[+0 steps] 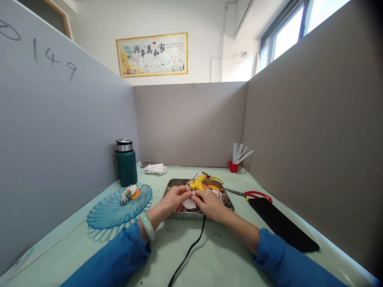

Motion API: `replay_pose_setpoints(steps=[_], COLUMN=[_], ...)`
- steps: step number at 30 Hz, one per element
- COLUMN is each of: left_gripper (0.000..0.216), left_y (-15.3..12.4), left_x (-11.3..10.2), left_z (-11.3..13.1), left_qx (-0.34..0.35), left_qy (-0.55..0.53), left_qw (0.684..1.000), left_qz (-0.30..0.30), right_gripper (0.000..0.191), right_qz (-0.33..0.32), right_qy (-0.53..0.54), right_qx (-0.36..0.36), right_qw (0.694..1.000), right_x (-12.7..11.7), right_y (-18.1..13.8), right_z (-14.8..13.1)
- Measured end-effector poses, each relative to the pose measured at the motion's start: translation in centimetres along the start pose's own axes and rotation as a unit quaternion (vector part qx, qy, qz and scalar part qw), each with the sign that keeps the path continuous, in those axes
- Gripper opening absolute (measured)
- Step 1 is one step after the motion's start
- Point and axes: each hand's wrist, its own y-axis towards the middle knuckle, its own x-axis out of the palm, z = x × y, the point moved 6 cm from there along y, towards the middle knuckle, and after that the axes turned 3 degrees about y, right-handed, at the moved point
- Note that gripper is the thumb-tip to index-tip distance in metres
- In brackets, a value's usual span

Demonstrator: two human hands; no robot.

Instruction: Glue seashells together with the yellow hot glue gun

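Observation:
My left hand (pixel 177 199) and my right hand (pixel 208 202) meet over a metal tray (pixel 185 215), fingers closed and fingertips pinched together. A white round flat piece (pixel 189 204) shows just under the fingertips. What exactly the fingers pinch is too small and covered to make out. A yellow glue gun (pixel 198 183) lies in the tray just beyond my hands, among small mixed pieces partly hidden by my fingers. From the tray's near side a black cord (pixel 194 243) runs toward me.
A blue scalloped glass plate (pixel 110 213) at left bears a small cluster with white and orange pieces (pixel 130 193). Behind it stands a green bottle (pixel 126 167). Red-handled scissors (pixel 257 194) and a black flat case (pixel 283 225) lie right. A red cup (pixel 233 167) holds white sticks.

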Motion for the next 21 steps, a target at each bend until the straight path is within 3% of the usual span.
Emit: replay_pose_setpoints(steps=[21], left_gripper=[0.033], left_y=[-0.02], left_x=[-0.04], left_z=[0.02], left_qx=[0.008], left_qy=[0.019], left_qw=[1.000], left_qz=[0.004], right_gripper=[0.030], right_qz=[0.007], right_qy=[-0.003], right_qx=[0.004], right_qw=[1.000], right_x=[-0.19], right_y=[0.07], right_z=[-0.07])
